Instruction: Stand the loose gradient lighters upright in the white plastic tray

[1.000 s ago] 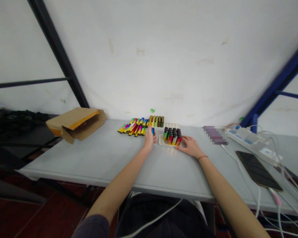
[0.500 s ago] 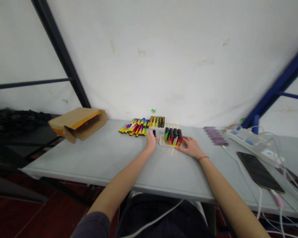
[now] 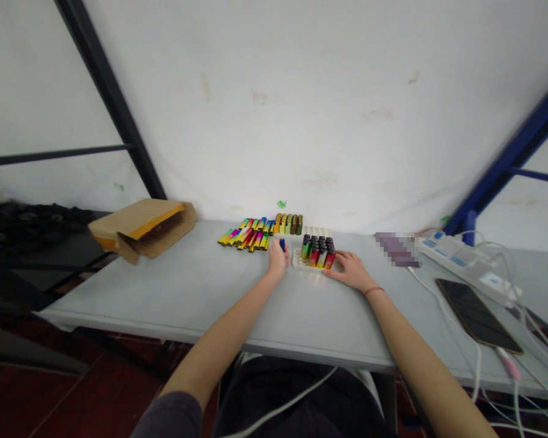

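Observation:
My left hand (image 3: 278,260) is closed around a dark blue lighter (image 3: 282,244); only its upper end shows above the fingers. Just to the right is a white tray (image 3: 298,259) with several lighters (image 3: 318,250) upright in it, black-topped, with red, yellow and green bodies. My right hand (image 3: 352,271) holds the tray's near right corner, thumb along the front edge and fingers at the right side. Left of my left hand lies a pile of shiny multicoloured lighter-shaped pieces (image 3: 246,236). Behind it, gold and green pieces (image 3: 288,223) stand in rows.
Another pale tray (image 3: 317,232) lies near the wall. An open cardboard box (image 3: 141,226) rests on the table's left side. On the right are a black phone (image 3: 477,315), a pixelated purple object (image 3: 397,249), a white power strip (image 3: 470,267) and loose cables.
The blue lighter and my left hand have shifted very slightly. My right hand stays at the tray.

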### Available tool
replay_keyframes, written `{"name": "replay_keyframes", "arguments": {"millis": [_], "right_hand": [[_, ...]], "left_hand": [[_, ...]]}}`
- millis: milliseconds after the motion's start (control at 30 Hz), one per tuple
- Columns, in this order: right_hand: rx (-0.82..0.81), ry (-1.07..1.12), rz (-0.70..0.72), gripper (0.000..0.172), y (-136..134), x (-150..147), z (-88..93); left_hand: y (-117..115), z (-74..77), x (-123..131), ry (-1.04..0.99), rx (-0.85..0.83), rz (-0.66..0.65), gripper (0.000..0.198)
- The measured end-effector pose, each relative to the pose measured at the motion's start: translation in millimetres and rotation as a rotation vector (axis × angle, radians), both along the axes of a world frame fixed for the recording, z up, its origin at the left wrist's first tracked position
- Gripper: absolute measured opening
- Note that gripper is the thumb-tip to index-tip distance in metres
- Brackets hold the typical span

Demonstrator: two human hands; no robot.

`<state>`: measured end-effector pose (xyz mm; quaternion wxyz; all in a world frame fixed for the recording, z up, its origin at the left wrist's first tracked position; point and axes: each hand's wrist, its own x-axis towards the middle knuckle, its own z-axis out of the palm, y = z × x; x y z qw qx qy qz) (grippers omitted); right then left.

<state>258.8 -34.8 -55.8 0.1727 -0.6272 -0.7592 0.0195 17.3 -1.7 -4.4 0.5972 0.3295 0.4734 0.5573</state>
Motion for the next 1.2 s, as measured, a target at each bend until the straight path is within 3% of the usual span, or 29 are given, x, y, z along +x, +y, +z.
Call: {"name": "replay_keyframes", "arguments": {"millis": [233, 367, 500, 800, 1100, 1200], "right_hand": [[0.016, -0.007, 0.003, 0.065, 0, 0, -0.3], [0.017, -0.014, -0.003, 0.065, 0, 0, -0.7], [0.027, -0.015, 0.009, 0.064, 0, 1, -1.8], [0.025, -0.007, 0.015, 0.063, 0, 1, -1.9], [0.022, -0.008, 0.009, 0.065, 0, -1, -0.5], [0.022, -0.004, 0.009, 0.065, 0, -1, 0.0]], "left_hand": [[2, -2.2, -2, 0.109, 0.107, -0.062, 0.038], [5, -3.1, -8, 0.328, 0.424, -0.098, 0.021], [9, -3.7, -13, 0.635, 0.713, -0.108, 0.018], [10, -15.6, -10, 0.708, 0.698, -0.37, 0.025], [9, -17.2, -15, 0.818, 0.767, -0.348, 0.032], [10, -16.8, -18, 0.986, 0.855, -0.211, 0.026]]}}
